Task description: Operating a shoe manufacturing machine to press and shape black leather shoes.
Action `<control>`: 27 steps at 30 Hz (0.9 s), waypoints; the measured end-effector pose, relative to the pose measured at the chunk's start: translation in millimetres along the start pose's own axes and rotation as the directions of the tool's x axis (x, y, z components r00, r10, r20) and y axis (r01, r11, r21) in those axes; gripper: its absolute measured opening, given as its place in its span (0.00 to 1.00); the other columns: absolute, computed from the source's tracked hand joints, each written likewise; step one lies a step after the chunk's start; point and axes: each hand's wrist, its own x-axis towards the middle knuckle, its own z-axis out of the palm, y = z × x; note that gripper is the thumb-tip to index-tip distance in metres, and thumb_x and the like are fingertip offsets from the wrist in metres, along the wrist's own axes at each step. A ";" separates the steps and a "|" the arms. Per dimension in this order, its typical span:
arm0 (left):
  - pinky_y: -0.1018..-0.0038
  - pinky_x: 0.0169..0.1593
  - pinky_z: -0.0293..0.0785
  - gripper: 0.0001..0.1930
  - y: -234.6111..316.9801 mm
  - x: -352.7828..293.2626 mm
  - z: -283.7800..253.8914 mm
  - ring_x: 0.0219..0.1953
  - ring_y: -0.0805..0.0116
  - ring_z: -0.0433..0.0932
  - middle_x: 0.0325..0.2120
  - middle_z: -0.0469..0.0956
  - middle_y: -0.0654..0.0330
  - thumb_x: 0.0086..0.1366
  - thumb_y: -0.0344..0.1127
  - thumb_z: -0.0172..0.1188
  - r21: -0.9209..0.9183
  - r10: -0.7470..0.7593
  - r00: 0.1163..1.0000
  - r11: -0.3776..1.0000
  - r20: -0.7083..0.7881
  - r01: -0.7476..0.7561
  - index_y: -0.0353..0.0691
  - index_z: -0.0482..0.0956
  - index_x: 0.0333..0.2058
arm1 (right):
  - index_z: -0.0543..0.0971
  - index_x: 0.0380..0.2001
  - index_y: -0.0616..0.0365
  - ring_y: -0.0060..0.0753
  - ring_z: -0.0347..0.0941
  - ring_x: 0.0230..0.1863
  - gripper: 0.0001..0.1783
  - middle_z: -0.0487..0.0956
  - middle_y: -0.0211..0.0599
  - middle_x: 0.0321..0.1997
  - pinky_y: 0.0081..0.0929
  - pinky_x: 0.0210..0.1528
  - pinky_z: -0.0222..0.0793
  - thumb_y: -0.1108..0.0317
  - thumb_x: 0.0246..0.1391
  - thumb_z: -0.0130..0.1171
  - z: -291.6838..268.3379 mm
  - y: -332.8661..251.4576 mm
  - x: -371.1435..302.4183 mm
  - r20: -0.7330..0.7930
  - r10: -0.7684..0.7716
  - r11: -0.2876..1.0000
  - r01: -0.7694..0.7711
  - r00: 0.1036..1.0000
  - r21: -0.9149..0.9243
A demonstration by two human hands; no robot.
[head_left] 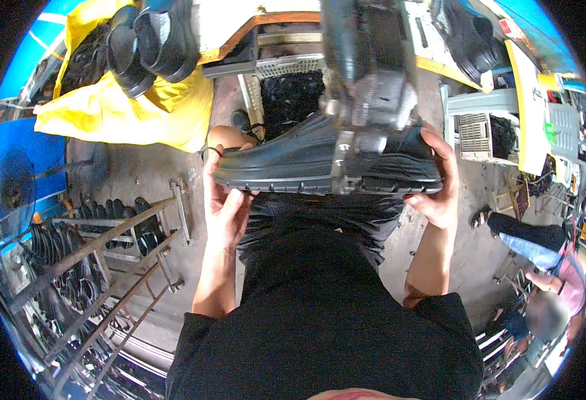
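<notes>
A black shoe with a ridged sole lies sideways in front of me, its toe to the left and its heel to the right. My left hand is closed around the toe, thumb by the sole edge and fingers over the far side. At the heel, my right hand grips with the thumb beneath and fingers along the back. A metal machine head comes down over the middle of the shoe and hides part of it. Whether its tip touches the sole is too blurred to tell.
Black shoes sit on a yellow cloth at the far left; another pair stands far right. A crate of black pieces is behind the shoe. Metal racks with shoes stand left. A seated person is at the right.
</notes>
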 end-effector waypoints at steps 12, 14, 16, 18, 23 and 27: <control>0.60 0.66 0.67 0.41 -35.5 19.0 7.7 0.61 0.63 0.70 0.62 0.67 0.59 0.65 0.24 0.61 -0.191 -0.210 0.977 0.958 0.038 0.214 0.52 0.50 0.72 | 0.74 0.58 0.59 0.58 0.63 0.66 0.54 0.66 0.59 0.63 0.51 0.66 0.62 0.47 0.25 0.82 -13.8 -44.2 -15.8 -0.086 -0.255 0.946 0.230 0.963 -0.230; 0.61 0.64 0.69 0.41 -30.0 18.2 10.8 0.59 0.65 0.72 0.59 0.69 0.61 0.66 0.25 0.61 -0.174 -0.227 0.974 0.960 -0.020 0.221 0.52 0.50 0.72 | 0.75 0.57 0.59 0.58 0.64 0.64 0.53 0.67 0.60 0.62 0.50 0.64 0.64 0.47 0.24 0.83 -8.7 -43.0 -11.1 -0.084 -0.267 0.937 0.238 0.960 -0.256; 0.62 0.64 0.69 0.40 -24.1 18.0 9.4 0.59 0.64 0.72 0.59 0.69 0.60 0.66 0.26 0.61 -0.169 -0.211 0.977 0.964 -0.030 0.203 0.52 0.51 0.72 | 0.75 0.57 0.58 0.59 0.65 0.63 0.52 0.67 0.60 0.62 0.52 0.62 0.66 0.48 0.24 0.83 -1.6 -42.1 -7.0 -0.102 -0.239 0.958 0.217 0.966 -0.185; 0.62 0.64 0.68 0.41 -19.0 17.4 10.5 0.60 0.63 0.71 0.60 0.68 0.59 0.65 0.27 0.62 -0.153 -0.151 0.989 0.977 0.013 0.151 0.52 0.51 0.72 | 0.76 0.57 0.56 0.59 0.66 0.63 0.51 0.66 0.60 0.62 0.52 0.60 0.68 0.50 0.25 0.83 3.1 -36.8 -2.3 -0.080 -0.255 0.956 0.239 0.964 -0.168; 0.61 0.65 0.67 0.41 -5.8 12.4 -5.5 0.62 0.60 0.70 0.63 0.66 0.57 0.64 0.29 0.64 -0.105 -0.084 0.996 0.991 -0.023 0.081 0.51 0.52 0.71 | 0.75 0.57 0.56 0.60 0.64 0.64 0.49 0.68 0.56 0.60 0.53 0.63 0.63 0.54 0.27 0.83 17.8 -27.5 4.8 -0.034 -0.222 0.968 0.216 0.974 -0.129; 0.60 0.65 0.66 0.43 14.2 11.1 -1.2 0.65 0.57 0.66 0.67 0.62 0.52 0.62 0.33 0.67 0.021 0.033 0.998 0.999 -0.045 -0.032 0.53 0.52 0.71 | 0.73 0.58 0.57 0.57 0.60 0.67 0.50 0.69 0.53 0.62 0.50 0.66 0.59 0.58 0.27 0.82 30.0 -22.3 6.1 0.003 -0.147 0.979 0.146 0.989 -0.143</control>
